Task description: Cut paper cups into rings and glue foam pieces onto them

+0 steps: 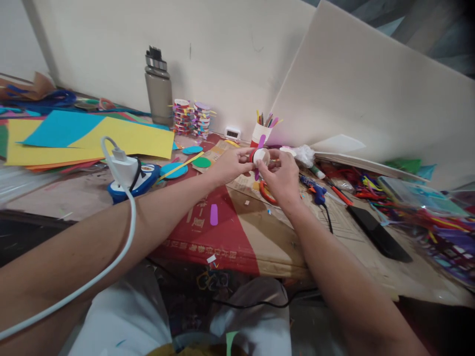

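Both hands meet over the middle of the table around a small round disc (pixel 261 155) with a pale face and a dark red edge. A purple strip (pixel 261 141) crosses it, sticking out above and below. My left hand (pixel 235 165) grips the disc's left edge between fingers and thumb. On the other side, my right hand (pixel 282 174) pinches the disc, its thumb on the pale face. Below them lies a loose purple strip (pixel 214 214) on the red cardboard (pixel 222 242). Orange-handled scissors (pixel 267 193) rest partly hidden behind my right hand.
Left are a grey bottle (pixel 159 89), stacked discs (pixel 201 120), yellow paper (pixel 129 137) and a power strip (pixel 133 185) whose white cable crosses my left arm. A pen cup (pixel 261 132) stands behind. Right lie a blue glue gun (pixel 318 193) and a black phone (pixel 378 233).
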Demonstrator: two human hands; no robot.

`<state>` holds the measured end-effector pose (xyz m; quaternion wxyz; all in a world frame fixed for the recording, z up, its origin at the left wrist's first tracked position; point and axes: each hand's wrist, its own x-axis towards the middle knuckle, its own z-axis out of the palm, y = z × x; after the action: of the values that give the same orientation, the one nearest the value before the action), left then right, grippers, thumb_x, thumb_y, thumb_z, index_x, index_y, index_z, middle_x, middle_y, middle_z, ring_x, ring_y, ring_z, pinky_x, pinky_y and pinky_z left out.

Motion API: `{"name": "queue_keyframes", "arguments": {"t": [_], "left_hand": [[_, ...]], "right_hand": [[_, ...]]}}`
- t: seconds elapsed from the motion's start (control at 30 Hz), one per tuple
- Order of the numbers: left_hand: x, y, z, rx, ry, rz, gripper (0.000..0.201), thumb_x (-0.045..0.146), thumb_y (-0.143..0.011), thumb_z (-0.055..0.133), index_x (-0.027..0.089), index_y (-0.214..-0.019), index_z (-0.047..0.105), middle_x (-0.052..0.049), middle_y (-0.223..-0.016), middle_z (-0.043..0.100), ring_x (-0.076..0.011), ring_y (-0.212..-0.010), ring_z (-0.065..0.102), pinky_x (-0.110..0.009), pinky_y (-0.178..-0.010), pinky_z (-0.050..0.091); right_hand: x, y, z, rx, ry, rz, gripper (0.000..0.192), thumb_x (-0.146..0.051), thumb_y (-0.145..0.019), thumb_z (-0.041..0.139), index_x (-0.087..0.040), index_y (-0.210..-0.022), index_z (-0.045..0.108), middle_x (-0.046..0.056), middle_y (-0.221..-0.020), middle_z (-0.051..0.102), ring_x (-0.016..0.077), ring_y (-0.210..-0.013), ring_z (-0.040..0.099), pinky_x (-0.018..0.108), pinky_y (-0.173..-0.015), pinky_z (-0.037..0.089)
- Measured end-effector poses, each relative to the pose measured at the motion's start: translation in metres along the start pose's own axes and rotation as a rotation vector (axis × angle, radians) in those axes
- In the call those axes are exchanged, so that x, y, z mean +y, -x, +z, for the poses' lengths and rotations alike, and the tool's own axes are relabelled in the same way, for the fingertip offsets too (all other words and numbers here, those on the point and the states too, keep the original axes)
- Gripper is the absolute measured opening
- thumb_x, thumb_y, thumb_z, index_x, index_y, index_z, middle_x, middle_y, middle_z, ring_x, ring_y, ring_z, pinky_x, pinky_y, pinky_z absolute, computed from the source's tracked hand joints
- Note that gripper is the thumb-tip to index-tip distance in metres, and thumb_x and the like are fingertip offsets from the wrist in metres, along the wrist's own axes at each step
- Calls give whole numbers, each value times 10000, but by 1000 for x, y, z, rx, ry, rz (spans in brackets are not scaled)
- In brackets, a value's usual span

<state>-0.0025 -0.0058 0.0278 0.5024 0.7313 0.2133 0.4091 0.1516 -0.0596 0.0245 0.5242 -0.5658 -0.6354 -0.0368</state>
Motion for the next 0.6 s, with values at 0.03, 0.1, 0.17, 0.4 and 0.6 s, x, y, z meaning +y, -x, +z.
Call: {"name": "queue_keyframes", "arguments": {"t": [0.03, 0.1, 0.17, 0.4, 0.6], "left_hand": [[-1, 0, 0, -1, 9, 1, 490, 190, -801, 641, 134, -1286, 604, -69, -924, 736, -113, -770, 667, -222, -671, 527], [-4, -1, -1, -9, 7, 6, 504, 201, -801, 640, 142, -1300, 597, -69, -937, 737, -118, -765, 668, -237, -675, 527], [-6, -2, -2, -16, -18, 16, 512, 200, -801, 632, 151, -1310, 593, -62, -928, 738, -119, -746, 667, -245, -675, 525], [-3, -1, 6, 62, -76, 45, 484, 94, -756, 590, 136, -1236, 642, -60, -920, 748, -130, -768, 668, -248, -706, 526], [3, 2, 10, 106, -81, 36, 485, 54, -728, 554, 126, -1196, 659, -80, -1024, 745, -146, -848, 673, -270, -779, 526]], "right_hand": [[0, 0, 0, 2, -7, 9, 350, -401, -788, 663, -180, -1058, 628, 95, -1053, 610, 133, -672, 573, 346, -675, 544], [0, 0, 0, 3, -15, 26, 352, -405, -788, 663, -178, -1055, 629, 95, -1043, 618, 134, -675, 575, 346, -681, 541], [-1, 0, 0, 5, -17, 34, 353, -403, -778, 675, -179, -1047, 628, 96, -1044, 622, 134, -676, 578, 341, -677, 540], [-3, 1, 3, -3, -4, 45, 332, -395, -766, 685, -189, -1015, 608, 103, -1063, 626, 134, -656, 577, 351, -678, 543], [-4, 1, 4, 6, 12, 39, 307, -382, -767, 680, -194, -995, 600, 96, -1048, 624, 141, -679, 570, 367, -723, 541]]}}
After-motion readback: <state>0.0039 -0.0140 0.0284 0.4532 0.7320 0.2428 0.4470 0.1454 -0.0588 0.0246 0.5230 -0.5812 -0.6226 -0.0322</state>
